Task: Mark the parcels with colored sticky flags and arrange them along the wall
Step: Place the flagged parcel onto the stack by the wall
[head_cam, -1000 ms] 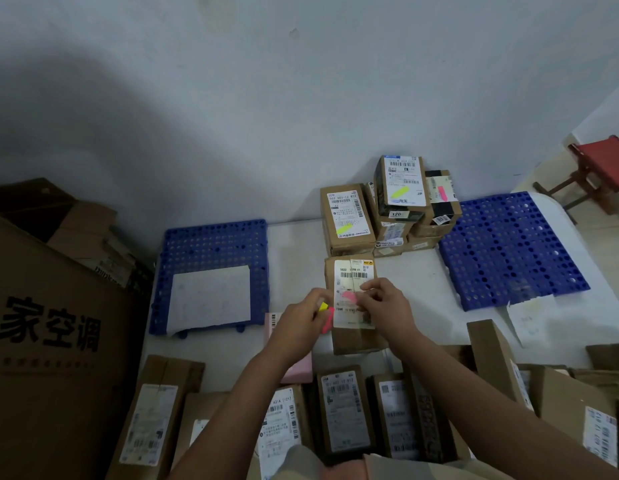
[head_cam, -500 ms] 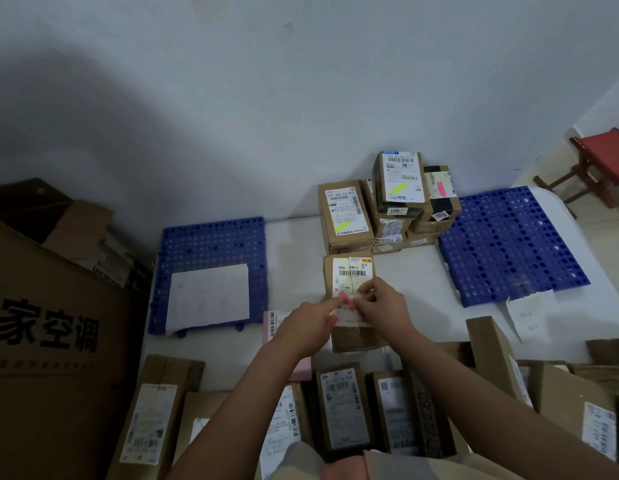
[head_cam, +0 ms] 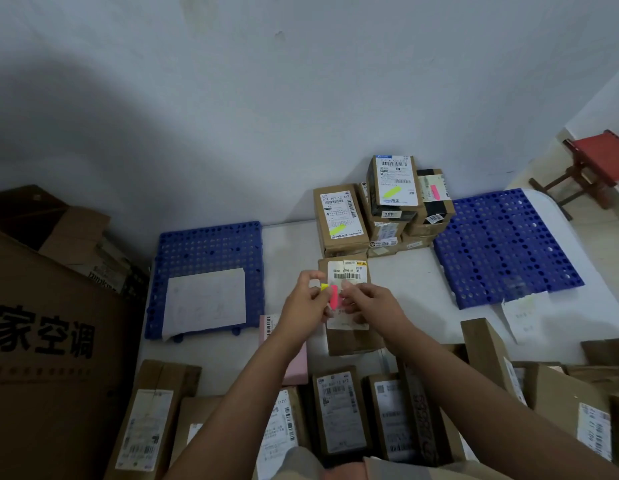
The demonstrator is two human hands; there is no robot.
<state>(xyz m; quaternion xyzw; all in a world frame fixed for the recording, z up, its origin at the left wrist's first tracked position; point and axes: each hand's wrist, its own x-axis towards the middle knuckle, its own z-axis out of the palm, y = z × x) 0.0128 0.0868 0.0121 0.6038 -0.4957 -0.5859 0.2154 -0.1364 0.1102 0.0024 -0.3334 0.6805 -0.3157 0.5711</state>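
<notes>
A brown parcel [head_cam: 349, 271] with a white label lies on the white floor in front of me. My left hand [head_cam: 306, 306] grips a small pad of sticky flags [head_cam: 330, 294], yellow and pink, just left of the parcel's label. My right hand [head_cam: 368, 304] pinches at the pink flag where it meets the label. Against the wall stands a stack of flagged parcels [head_cam: 341, 220]: two carry yellow flags and one a pink flag.
Two blue perforated mats [head_cam: 204, 247] [head_cam: 502, 244] lie left and right, the left one bearing a white sheet [head_cam: 206, 303]. A large brown carton [head_cam: 48, 341] fills the left. Several unflagged parcels [head_cam: 339, 410] line the near edge, plus a pink parcel [head_cam: 294, 362]. A red stool [head_cam: 599, 161] stands far right.
Both hands stayed over the parcel's label. The left hand drew slightly left, so the yellow and pink flags show between the hands again.
</notes>
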